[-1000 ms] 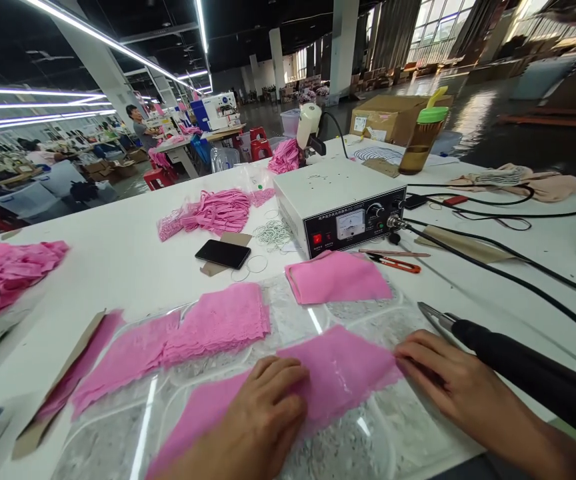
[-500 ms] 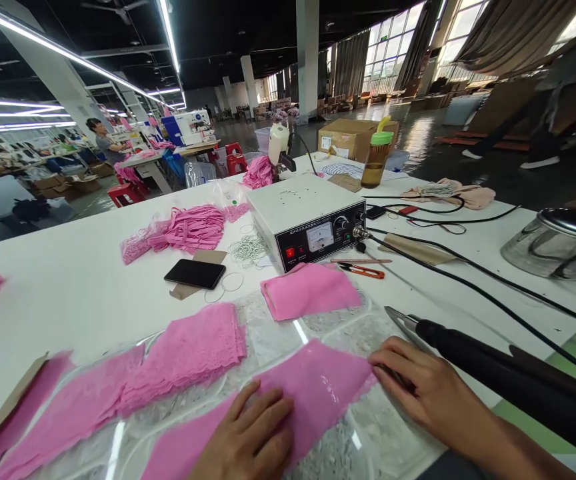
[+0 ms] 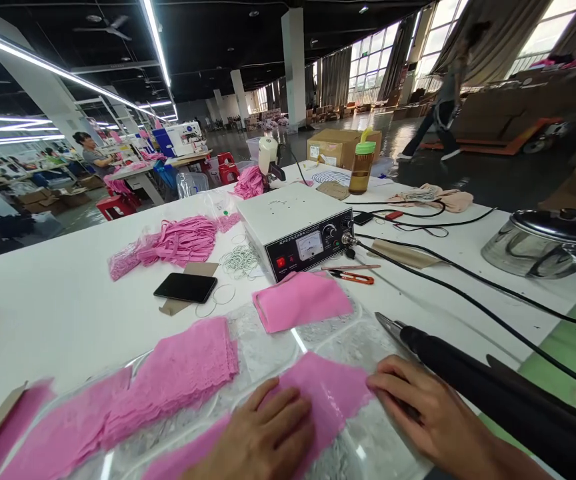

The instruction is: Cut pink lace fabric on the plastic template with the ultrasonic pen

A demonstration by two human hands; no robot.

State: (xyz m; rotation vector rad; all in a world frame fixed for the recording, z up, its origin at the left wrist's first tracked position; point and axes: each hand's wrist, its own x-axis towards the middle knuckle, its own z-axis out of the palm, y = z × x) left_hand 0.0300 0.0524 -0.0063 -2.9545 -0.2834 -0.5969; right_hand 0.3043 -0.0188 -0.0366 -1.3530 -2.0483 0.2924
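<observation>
A thin pink fabric piece [image 3: 331, 393] lies on a clear, glossy mat [image 3: 253, 347]. My left hand [image 3: 263, 433] rests on its middle, palm down with the fingers out. At the piece's right corner, my right hand [image 3: 413, 400] has thumb and forefinger closed on the edge; something dark shows under its palm, too shaded to name. Just beyond that hand is a black-handled tool [image 3: 448, 357] with a pointed metal tip. A layered stack of pink fabric [image 3: 183, 367] is left of my left hand. Farther back lies a folded pink cloth [image 3: 303, 300].
A white control box [image 3: 298, 227] with a dial stands behind the cloth, its black cables running right. Orange snips [image 3: 353, 277], a phone [image 3: 185, 287], pink strips [image 3: 183, 240], a bottle [image 3: 362, 167] and a glass pot [image 3: 538, 247] lie around. A person [image 3: 445, 100] walks beyond the table.
My left hand has slid a little to the right over the fabric. My right hand keeps to the corner. The view has shifted slightly, and the walking person has moved left.
</observation>
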